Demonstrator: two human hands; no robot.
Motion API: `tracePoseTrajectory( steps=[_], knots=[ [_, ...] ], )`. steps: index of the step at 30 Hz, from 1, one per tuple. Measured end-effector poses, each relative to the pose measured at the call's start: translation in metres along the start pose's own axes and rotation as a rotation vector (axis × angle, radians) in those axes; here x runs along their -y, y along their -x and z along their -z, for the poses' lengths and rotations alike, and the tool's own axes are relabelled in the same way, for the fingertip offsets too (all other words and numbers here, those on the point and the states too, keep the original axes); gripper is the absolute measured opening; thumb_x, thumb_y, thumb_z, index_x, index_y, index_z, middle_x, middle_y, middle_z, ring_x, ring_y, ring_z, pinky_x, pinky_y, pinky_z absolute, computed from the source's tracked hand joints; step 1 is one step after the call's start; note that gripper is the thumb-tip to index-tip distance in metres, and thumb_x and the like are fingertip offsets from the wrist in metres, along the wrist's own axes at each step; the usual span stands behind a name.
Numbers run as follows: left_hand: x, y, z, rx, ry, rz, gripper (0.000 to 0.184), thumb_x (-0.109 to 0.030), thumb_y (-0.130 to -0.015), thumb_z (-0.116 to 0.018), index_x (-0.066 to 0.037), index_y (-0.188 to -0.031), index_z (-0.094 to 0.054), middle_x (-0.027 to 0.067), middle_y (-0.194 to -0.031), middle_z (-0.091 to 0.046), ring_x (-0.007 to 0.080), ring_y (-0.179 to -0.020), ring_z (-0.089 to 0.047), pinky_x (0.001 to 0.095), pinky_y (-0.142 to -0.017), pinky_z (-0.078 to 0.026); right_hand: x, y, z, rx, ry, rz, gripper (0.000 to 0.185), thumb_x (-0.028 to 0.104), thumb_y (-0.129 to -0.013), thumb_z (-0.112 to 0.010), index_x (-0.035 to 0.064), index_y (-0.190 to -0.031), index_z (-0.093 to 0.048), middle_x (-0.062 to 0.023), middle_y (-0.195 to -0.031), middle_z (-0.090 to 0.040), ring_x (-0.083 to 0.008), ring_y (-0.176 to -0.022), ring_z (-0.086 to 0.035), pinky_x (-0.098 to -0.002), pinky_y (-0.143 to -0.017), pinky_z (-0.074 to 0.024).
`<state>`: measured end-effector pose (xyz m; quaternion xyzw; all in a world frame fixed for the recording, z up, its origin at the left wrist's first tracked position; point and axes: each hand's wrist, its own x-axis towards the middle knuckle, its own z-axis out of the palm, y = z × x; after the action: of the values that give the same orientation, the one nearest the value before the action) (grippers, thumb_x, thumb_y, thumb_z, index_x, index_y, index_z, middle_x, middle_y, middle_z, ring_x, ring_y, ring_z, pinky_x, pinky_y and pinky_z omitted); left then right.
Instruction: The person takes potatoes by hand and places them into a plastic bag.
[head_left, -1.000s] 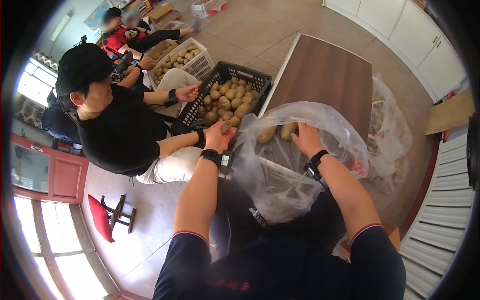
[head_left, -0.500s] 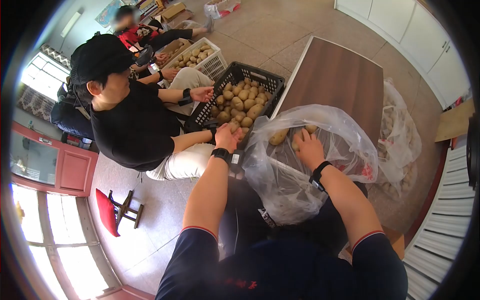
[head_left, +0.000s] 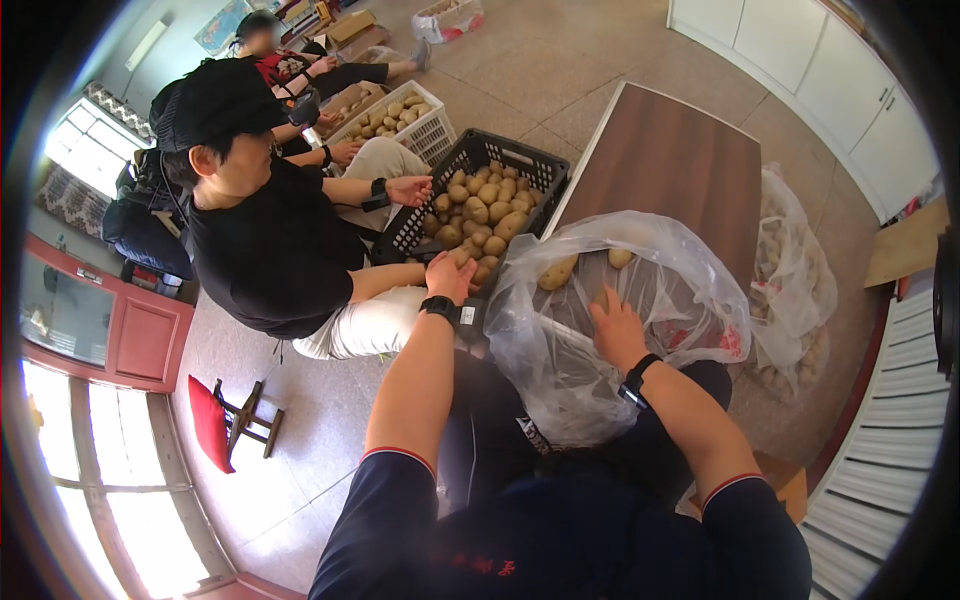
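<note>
I am watching the right hand (head_left: 618,330) reaching into the mouth of a clear bag (head_left: 560,390), fingers loosely apart; whether they are covering a potato, I cannot tell. Just beyond, a larger potato (head_left: 557,273) and a smaller potato (head_left: 620,258) are lying inside the bag's rim. The left hand (head_left: 450,277) is curling by the black crate (head_left: 520,155), beside heaped potatoes (head_left: 475,210); its hold I cannot tell.

I am judging thin film the chief risk: a slack fold could be snagging the wrist device (head_left: 637,380). A co-worker's forearm (head_left: 385,280) is crowding the left hand, inviting a knock.

The bag's mouth is gaping, giving room; the worktop (head_left: 660,160) is stretching beyond, a second bag (head_left: 795,290) bordering its right edge.
</note>
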<state>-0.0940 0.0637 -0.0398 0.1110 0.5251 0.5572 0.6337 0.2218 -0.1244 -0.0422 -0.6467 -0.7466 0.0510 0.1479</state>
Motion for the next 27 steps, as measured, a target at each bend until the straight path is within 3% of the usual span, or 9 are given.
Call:
tracePoseTrajectory(
  steps=[10, 16, 18, 19, 22, 25, 27],
  knots=[
    [0.002, -0.011, 0.010, 0.047, 0.057, -0.036, 0.048, 0.000, -0.093, -0.045, -0.003, -0.139, -0.031, 0.0230, -0.126, -0.046, 0.0398, -0.101, -0.059, 0.0474, -0.086, -0.055, -0.005, 0.006, 0.000, -0.039, -0.207, -0.132, 0.046, 0.010, -0.071, -0.065, 0.0121, -0.116, -0.053, -0.0216, -0.133, -0.047, -0.0430, -0.100, -0.060, -0.0491, -0.085, -0.0506],
    [-0.005, 0.015, -0.008, 0.189, -0.237, -0.010, 0.030, -0.010, -0.097, -0.048, -0.004, -0.126, -0.045, 0.0166, -0.106, -0.053, 0.0336, -0.098, -0.060, 0.0424, -0.081, -0.056, -0.018, 0.007, -0.004, 0.012, -0.344, -0.320, 0.048, 0.012, -0.073, -0.064, 0.0121, -0.119, -0.052, -0.0218, -0.116, -0.055, -0.0426, -0.101, -0.059, -0.0512, -0.086, -0.0494],
    [-0.007, 0.038, -0.022, 0.135, -0.256, 0.001, 0.022, -0.013, -0.097, -0.050, -0.003, -0.116, -0.051, 0.0125, -0.099, -0.054, 0.0311, -0.091, -0.061, 0.0417, -0.079, -0.056, -0.025, 0.007, -0.014, -0.040, -0.393, -0.336, 0.049, 0.014, -0.074, -0.063, 0.0097, -0.121, -0.052, -0.0232, -0.114, -0.058, -0.0439, -0.101, -0.059, -0.0505, -0.086, -0.0493],
    [-0.005, 0.031, -0.023, 0.146, -0.290, 0.038, 0.025, -0.015, -0.095, -0.051, -0.003, -0.117, -0.049, 0.0116, -0.106, -0.051, 0.0314, -0.086, -0.064, 0.0417, -0.071, -0.059, -0.030, 0.007, -0.020, -0.045, -0.388, -0.348, 0.049, 0.014, -0.074, -0.063, 0.0097, -0.121, -0.052, -0.0232, -0.114, -0.058, -0.0439, -0.101, -0.059, -0.0505, -0.086, -0.0493],
    [-0.001, 0.044, -0.031, 0.211, -0.411, 0.054, 0.024, -0.017, -0.096, -0.051, -0.003, -0.116, -0.050, 0.0111, -0.104, -0.052, 0.0286, -0.082, -0.064, 0.0403, -0.068, -0.058, -0.035, 0.001, -0.024, -0.062, -0.528, -0.393, 0.049, 0.018, -0.076, -0.064, 0.0055, -0.122, -0.053, -0.0245, -0.113, -0.060, -0.0437, -0.103, -0.059, -0.0495, -0.087, -0.0488],
    [-0.003, 0.063, -0.045, 0.306, -0.482, 0.083, 0.026, -0.020, -0.096, -0.054, -0.004, -0.116, -0.050, 0.0107, -0.103, -0.055, 0.0266, -0.081, -0.063, 0.0375, -0.066, -0.058, -0.031, -0.007, -0.022, 0.031, -0.665, -0.522, 0.052, 0.021, -0.078, -0.067, 0.0008, -0.124, -0.052, -0.0212, -0.112, -0.063, -0.0358, -0.100, -0.062, -0.0435, -0.086, -0.0496],
    [0.002, 0.069, -0.050, 0.348, -0.527, 0.116, 0.028, -0.020, -0.095, -0.056, -0.004, -0.117, -0.050, 0.0108, -0.104, -0.056, 0.0264, -0.081, -0.064, 0.0366, -0.066, -0.057, -0.022, -0.013, -0.021, 0.076, -1.274, -0.684, 0.053, 0.020, -0.080, -0.069, 0.0003, -0.126, -0.052, -0.0145, -0.110, -0.063, -0.0245, -0.093, -0.063, -0.0358, -0.080, -0.0503]
  ],
)
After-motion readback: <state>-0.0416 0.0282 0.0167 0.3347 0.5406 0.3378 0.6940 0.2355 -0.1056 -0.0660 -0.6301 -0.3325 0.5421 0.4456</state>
